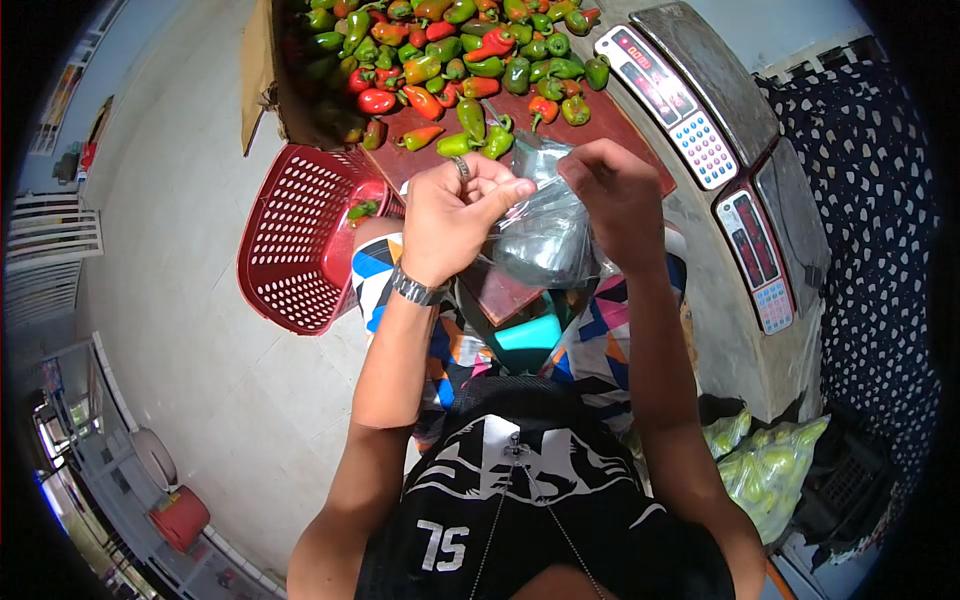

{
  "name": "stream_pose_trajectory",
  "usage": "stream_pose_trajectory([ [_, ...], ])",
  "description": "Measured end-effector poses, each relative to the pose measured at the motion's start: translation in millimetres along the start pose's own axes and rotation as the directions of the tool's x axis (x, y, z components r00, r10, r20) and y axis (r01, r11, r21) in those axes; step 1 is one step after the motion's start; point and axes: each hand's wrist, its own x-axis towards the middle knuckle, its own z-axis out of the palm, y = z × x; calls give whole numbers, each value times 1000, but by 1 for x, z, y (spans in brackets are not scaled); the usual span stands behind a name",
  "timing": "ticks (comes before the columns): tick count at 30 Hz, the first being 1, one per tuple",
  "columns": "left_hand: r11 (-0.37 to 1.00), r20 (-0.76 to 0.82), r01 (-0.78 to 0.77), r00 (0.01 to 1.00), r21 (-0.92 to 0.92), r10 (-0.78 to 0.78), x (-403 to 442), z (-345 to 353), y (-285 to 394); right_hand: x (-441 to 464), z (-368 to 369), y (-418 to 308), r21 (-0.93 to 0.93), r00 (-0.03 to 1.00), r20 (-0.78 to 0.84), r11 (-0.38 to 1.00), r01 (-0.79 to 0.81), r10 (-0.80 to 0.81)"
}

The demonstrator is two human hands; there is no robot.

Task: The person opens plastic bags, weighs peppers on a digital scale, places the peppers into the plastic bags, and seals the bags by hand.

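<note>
Head camera: both hands hold a clear, crinkled plastic bag (545, 245) over the near part of the dark-red flat tabletop (635, 140). The left hand (447, 215) pinches the bag's rim, thumb against fingers; the right hand (612, 190) has its fingers bent down onto the rim's other side. Green and red glossy peppers (470, 65) lie on the tabletop's far part. Left of the tabletop stands a red perforated plastic basket (290, 240); right of it, a white-panelled digital scale (668, 105).
</note>
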Motion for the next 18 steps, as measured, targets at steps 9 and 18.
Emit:
stream_pose_trajectory([
  [9, 993, 221, 101, 969, 53, -111, -14, -33, 30, -9, -1, -33, 39, 987, -135, 995, 90, -84],
  [18, 962, -93, -122, 990, -243, 102, -11, -31, 19, -18, -17, -29, 243, 972, -232, 970, 26, 32],
])
